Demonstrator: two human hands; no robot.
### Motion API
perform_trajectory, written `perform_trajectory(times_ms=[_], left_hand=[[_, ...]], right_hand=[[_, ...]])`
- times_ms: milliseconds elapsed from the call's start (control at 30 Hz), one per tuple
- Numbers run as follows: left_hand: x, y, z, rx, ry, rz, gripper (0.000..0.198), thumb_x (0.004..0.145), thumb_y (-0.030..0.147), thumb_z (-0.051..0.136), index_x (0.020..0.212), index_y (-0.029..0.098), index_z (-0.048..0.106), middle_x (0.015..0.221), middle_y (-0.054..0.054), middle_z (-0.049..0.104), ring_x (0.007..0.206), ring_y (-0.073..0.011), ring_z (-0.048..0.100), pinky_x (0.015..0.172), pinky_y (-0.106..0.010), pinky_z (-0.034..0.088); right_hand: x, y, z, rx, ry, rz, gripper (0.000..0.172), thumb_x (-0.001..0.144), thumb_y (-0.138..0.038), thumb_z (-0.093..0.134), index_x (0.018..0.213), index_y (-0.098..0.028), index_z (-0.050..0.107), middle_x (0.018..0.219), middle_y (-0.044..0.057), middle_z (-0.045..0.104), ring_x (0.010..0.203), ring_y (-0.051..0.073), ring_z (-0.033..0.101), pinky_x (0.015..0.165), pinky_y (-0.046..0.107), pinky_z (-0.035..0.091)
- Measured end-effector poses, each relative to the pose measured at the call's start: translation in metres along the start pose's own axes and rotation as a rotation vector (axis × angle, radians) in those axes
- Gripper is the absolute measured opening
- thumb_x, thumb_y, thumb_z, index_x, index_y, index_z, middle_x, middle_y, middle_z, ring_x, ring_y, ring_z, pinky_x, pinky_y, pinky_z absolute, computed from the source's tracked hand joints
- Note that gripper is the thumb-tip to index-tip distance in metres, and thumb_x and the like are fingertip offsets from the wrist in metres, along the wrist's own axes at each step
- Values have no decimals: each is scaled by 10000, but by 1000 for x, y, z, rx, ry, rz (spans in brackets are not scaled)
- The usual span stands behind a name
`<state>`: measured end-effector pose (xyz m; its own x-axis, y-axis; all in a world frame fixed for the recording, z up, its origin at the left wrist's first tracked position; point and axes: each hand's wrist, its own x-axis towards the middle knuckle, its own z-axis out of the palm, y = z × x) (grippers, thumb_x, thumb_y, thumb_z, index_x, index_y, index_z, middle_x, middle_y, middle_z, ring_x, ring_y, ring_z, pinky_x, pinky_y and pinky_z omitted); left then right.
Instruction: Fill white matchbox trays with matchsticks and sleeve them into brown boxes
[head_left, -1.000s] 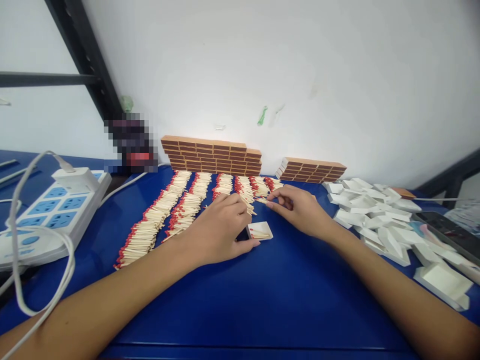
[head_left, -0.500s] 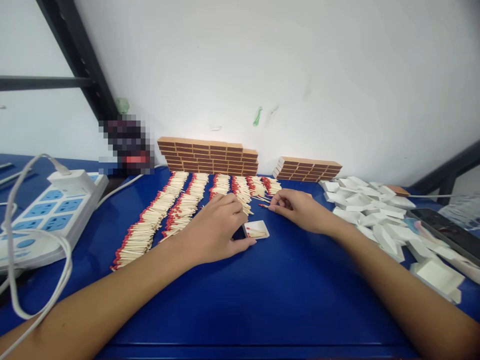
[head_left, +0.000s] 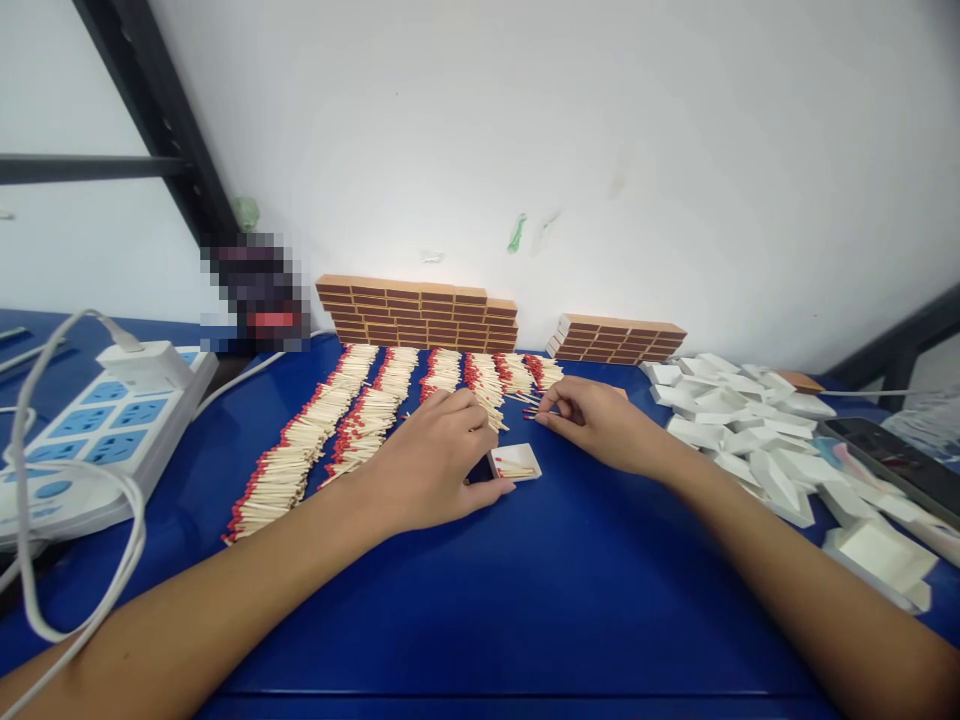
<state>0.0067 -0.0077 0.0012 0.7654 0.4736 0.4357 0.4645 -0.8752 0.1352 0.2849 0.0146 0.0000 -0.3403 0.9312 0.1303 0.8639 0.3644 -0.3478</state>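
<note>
Clock: noon points to the wall and the centre is the open white tray (head_left: 530, 455) on the blue table (head_left: 525, 600).
White tray: it lies flat, open side up, just beside the left hand; a few loose matches (head_left: 516, 471) rest inside, with red heads toward nine o'clock.
Left hand (head_left: 442, 465): at nine o'clock, palm down; the thumb stands apart from the curled fingers around the tray's nine o'clock end. I cannot tell whether they grip it.
Right hand (head_left: 592, 420): at two o'clock; thumb and fingertips are pinched on a match (head_left: 530, 412) that pokes out toward nine o'clock. How many sticks they hold I cannot tell.
Match rows (head_left: 289, 460): six bands of red-headed sticks sweep from nine o'clock to just past twelve, the left hand covering part of them.
Brown box stacks: the taller stack (head_left: 416, 315) stands between ten and eleven, the lower stack (head_left: 615, 340) between one and two, both near the wall (head_left: 570, 130).
Tray heap (head_left: 735, 420): white trays lie jumbled toward three o'clock, with a dark phone (head_left: 900, 470) beyond.
Power strip (head_left: 97, 420): toward nine o'clock, bearing a white plug (head_left: 144, 365); a white cable (head_left: 138, 530) loops over the near arm.
</note>
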Motion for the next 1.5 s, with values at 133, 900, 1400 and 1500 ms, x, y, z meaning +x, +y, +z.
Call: perform_trajectory(times_ms=[133, 900, 1400, 1500], left_hand=[[0, 0, 0, 2, -6, -3, 284, 946, 434, 746, 975, 154, 710, 992, -77, 704, 1042, -266, 609, 962, -442, 499], [0, -2, 1, 15, 8, -7, 289, 945, 440, 744, 962, 152, 723, 1001, -76, 706, 1044, -265, 615, 949, -435, 509], [0, -2, 1, 9, -1, -13, 288, 955, 451, 730, 948, 163, 714, 971, -65, 703, 1010, -250, 616, 968, -435, 496], [1, -1, 0, 8, -10, -14, 304, 954, 460, 731, 960, 156, 720, 972, -68, 705, 1012, -253, 618, 955, -433, 503]], right_hand=[[1, -1, 1, -27, 47, -51, 184, 967, -318, 580, 886, -214, 710, 794, 34, 626, 707, 186, 551, 659, 315, 378], [2, 2, -1, -7, 62, -89, 181, 1002, -314, 603, 872, -210, 675, 800, 30, 603, 721, 184, 543, 662, 306, 378], [-2, 13, -10, -28, 210, -159, 180, 976, -372, 636, 977, -212, 718, 879, 66, 623, 747, 204, 570, 701, 337, 438], [4, 31, -6, -38, 111, -128, 190, 965, -375, 622, 928, -217, 721, 889, 72, 618, 736, 207, 570, 707, 343, 449]])
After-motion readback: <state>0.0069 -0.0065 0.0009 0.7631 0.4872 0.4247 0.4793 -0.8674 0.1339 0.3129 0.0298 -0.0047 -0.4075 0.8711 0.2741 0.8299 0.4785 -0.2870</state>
